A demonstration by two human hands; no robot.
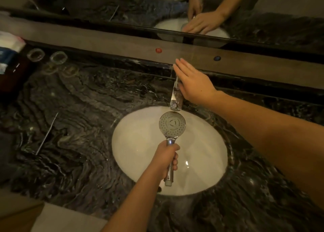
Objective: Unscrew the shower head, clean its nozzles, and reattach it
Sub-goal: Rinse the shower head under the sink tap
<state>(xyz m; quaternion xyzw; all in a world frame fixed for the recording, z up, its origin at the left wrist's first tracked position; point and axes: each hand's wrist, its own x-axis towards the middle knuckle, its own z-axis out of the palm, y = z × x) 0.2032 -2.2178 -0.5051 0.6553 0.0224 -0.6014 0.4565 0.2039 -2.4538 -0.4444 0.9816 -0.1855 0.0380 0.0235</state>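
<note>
**Shower head held at the basin, other hand on the tap**

Left hand point(166, 159), seen from the head camera, is wrapped round the chrome handle of the shower head point(172, 124), fingers curled tight about the shaft, with the threaded end sticking out below the fist. Its round nozzle face is turned upward, over the white basin point(206, 170) and just beneath the spout of the chrome tap point(175, 96). The right hand point(192, 81) lies flat with fingers straight on top of the tap, gripping nothing; the two hands are well apart. No water stream can be made out.

The shower head is already off its hose, so this looks like the start of the cleaning step. It appears rigid and fairly light, but polished chrome will turn slippery once wet, so the narrow handle is the sensible place to hold, as it is now, leaving the nozzle face free for rinsing and rubbing.

Around the basin runs a dark veined marble counter point(78, 126), with a thin metal rod point(47, 134) lying to the left and two glass tumblers point(47, 56) near the back ledge. A mirror point(263, 17) above reflects the hands.
</note>
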